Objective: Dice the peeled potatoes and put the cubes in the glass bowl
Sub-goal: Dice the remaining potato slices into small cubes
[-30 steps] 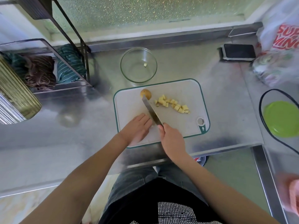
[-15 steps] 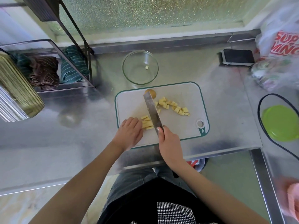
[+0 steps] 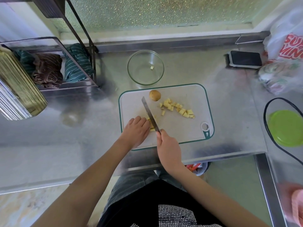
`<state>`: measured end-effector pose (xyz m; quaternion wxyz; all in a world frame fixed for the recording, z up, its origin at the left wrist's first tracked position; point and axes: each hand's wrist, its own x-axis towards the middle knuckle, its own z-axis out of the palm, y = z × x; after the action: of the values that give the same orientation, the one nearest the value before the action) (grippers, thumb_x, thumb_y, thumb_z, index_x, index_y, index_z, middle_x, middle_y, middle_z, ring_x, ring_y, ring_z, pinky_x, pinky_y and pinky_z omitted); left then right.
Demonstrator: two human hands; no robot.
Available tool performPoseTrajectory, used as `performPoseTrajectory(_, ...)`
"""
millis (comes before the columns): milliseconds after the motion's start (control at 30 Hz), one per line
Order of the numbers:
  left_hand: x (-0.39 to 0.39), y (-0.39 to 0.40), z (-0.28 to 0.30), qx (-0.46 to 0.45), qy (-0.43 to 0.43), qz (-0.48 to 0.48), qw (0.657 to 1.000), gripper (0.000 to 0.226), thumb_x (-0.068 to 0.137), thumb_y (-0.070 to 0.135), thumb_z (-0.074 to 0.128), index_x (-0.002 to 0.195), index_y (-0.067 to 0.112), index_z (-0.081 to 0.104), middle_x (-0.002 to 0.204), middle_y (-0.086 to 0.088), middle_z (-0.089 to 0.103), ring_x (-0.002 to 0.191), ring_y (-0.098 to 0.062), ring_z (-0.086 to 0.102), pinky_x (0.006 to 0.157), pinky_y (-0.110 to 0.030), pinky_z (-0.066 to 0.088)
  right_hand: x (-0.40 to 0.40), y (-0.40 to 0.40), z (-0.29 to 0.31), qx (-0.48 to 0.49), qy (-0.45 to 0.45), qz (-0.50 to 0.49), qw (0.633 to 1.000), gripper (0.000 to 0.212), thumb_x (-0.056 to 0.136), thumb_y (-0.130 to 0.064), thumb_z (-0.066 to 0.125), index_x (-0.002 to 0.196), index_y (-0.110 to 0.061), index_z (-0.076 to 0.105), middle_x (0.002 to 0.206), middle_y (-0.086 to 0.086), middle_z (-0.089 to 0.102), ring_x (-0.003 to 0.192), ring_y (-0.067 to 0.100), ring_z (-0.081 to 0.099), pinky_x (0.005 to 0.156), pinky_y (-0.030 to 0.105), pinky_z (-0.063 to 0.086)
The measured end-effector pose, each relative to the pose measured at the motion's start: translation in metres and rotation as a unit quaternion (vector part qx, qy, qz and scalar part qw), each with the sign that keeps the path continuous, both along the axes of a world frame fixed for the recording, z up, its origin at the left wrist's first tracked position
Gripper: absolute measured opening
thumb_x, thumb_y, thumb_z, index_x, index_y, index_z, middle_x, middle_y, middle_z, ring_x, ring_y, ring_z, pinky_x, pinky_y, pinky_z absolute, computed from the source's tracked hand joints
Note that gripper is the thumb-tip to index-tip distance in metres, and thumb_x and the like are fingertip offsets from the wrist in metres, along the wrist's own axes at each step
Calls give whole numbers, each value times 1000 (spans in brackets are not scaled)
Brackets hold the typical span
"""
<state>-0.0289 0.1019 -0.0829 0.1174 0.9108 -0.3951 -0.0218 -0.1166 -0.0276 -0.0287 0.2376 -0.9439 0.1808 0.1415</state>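
Stainless steel makes up the surface (image 3: 229, 102), a wide sheet that runs from the window wall to its front edge. On it lies a pale cutting board (image 3: 183, 130) with a green rim, and just beyond the board's far edge stands the glass bowl (image 3: 131, 69), holding one small potato cube (image 3: 152, 67) near its middle. At the far left sits a wire rack (image 3: 77, 63) with folded striped cloths (image 3: 47, 69) inside; at the far right a dark phone (image 3: 245, 59) lies flat beside plastic bags (image 3: 285, 51), and a green lid (image 3: 286, 127) lies nearer the front.

The left hand (image 3: 135, 132) rests palm down on the near left part of the board, fingers curled and pressed onto a piece of potato (image 3: 151, 126) that shows only as yellow edges between the fingertips and the blade. The right hand (image 3: 168, 149) is clenched around the handle of a knife (image 3: 150, 114), index finger stretched toward the blade; the blade lies flat against the potato piece, its tip pointing away toward the bowl.

A loose row of cut cubes (image 3: 178, 108) lies across the middle of the board, well apart from both hands. One small whole potato (image 3: 155, 95) with brownish skin sits near the board's far edge, just beside the knife tip.
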Motion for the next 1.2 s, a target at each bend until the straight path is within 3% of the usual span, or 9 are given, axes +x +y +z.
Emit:
performPoseTrajectory(267, 2, 5, -3, 3, 8, -32, 999, 24, 90, 27, 36, 92, 11, 53, 82, -3, 57, 72, -23, 47, 61, -32, 40, 5, 3, -9, -17, 36, 4, 999, 38, 101, -40, 25, 114, -17, 52, 88, 5, 67, 82, 23, 63, 68, 33, 47)
performPoseTrajectory(367, 0, 13, -6, 1, 15, -35, 999, 10, 88, 23, 45, 92, 14, 46, 84, -2, 56, 74, -22, 46, 63, -31, 39, 6, -1, -10, -7, 30, 5, 1000, 38, 101, -41, 27, 112, -17, 54, 88, 5, 67, 82, 23, 63, 72, 36, 51)
performPoseTrajectory(533, -3, 13, 1, 2, 31, -16, 999, 19, 81, 20, 65, 90, 11, 50, 84, -5, 57, 74, -23, 51, 64, -33, 46, 8, -14, -14, 73, 21, -38, 996, 39, 99, -42, 33, 99, -12, 59, 86, 9, 67, 82, 27, 63, 77, 39, 49)
performPoseTrajectory(633, -3, 13, 6, -6, 42, -3, 999, 15, 84, 21, 58, 89, 9, 50, 86, -8, 57, 75, -26, 52, 66, -34, 48, 7, -22, -13, 105, 19, -45, 993, 38, 99, -39, 36, 100, -9, 60, 87, 11, 67, 81, 29, 62, 76, 38, 47)
performPoseTrajectory(833, 0, 6, 13, -33, 112, 69, 991, 23, 86, 18, 64, 99, 2, 54, 97, -15, 58, 87, -32, 57, 77, -41, 49, 1, -19, -9, 64, 12, -12, 998, 38, 100, -41, 32, 98, -13, 57, 84, 8, 66, 79, 27, 62, 72, 37, 47)
performPoseTrajectory(1033, 0, 5, 18, -59, 118, 96, 987, 18, 80, 8, 70, 92, 1, 59, 82, -15, 63, 71, -33, 61, 60, -36, 52, 0, -16, -6, -18, 7, 22, 1000, 40, 101, -40, 24, 112, -14, 52, 82, 8, 65, 78, 29, 62, 63, 34, 39)
performPoseTrajectory(1200, -3, 0, 20, -85, 124, 108, 983, 18, 82, 12, 69, 93, 1, 62, 87, -14, 64, 76, -32, 62, 60, -36, 51, 1, -33, -7, -28, 3, -18, 999, 37, 102, -37, 24, 113, -14, 51, 84, 8, 65, 80, 29, 61, 63, 33, 37)
